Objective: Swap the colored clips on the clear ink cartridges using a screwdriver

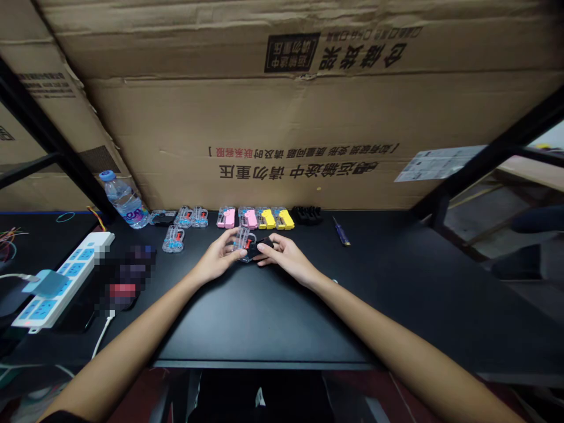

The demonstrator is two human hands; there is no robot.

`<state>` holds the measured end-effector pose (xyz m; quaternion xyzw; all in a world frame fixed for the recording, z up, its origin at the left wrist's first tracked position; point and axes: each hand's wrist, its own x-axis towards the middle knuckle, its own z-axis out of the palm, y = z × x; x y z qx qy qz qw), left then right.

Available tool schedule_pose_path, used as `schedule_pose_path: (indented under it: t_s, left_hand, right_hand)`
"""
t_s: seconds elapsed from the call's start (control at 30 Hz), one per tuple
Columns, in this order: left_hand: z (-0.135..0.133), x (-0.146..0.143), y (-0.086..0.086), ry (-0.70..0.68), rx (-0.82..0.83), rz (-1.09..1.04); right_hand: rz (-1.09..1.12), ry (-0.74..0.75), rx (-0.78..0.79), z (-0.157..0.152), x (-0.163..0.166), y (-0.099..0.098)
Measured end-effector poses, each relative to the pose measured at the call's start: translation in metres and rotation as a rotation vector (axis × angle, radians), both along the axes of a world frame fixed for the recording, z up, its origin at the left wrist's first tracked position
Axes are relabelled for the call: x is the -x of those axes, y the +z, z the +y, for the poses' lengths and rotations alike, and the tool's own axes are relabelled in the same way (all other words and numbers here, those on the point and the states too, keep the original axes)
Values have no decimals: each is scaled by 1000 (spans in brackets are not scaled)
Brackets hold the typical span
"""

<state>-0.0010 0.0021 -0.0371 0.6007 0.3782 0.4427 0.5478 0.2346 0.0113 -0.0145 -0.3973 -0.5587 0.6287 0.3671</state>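
Note:
Over the middle of the black table, my left hand (219, 256) is closed around a clear plastic casing (242, 239) with a small red part inside. My right hand (286, 257) pinches a black plastic piece (263, 245) against the casing's right side. Whether the two are joined cannot be made out, as fingers cover part of both. Behind my hands stand two casings with pink parts (227, 217) and two with yellow parts (284, 219). To their right lies a cluster of black pieces (307, 215). Several clear casings (173, 239) with blue and red parts lie to the left.
A screwdriver (341, 231) lies at the back right. On the left are a water bottle (126, 198), a white power strip (66, 282) with a plugged-in charger (46, 284), and a phone-like device (127, 282) with a cable. Large cardboard (264, 117) stands behind the table.

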Motion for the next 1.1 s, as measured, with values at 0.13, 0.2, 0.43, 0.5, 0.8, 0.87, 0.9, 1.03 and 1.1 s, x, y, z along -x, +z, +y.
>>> schedule_pose_path:
  t_s: [0.13,0.2,0.43,0.5,0.8,0.87,0.9,1.03,1.1]
  left_hand:
    - [-1,-2,6,-1,-16,59]
    - [-2,-2,9,15,-4,80]
    - [-4,-1,12,-58,91,-5]
    - [-4,-1,11,-66,104,-18]
    - [-4,-3,6,-33,122,17]
    - [-3,-4,7,-35,123,10]
    - [-3,-4,7,-37,123,9]
    - [-2,-4,5,-33,105,18]
    - [-3,-5,4,-28,93,25]
  right_hand:
    - [-5,-12,-58,-1,1,2]
    - [4,-28,-83,-1,2,1]
    - [45,-42,-27,-1,2,1]
    - [56,-31,-12,-1,1,2]
    - [15,-22,-32,0,1,-3]
    - [17,-34,-35,-1,2,-3]
    - [19,-40,-36,-1,2,-2]
    - [21,-54,-40,-2,4,-2]
    - [18,-55,-43,-2,4,-2]
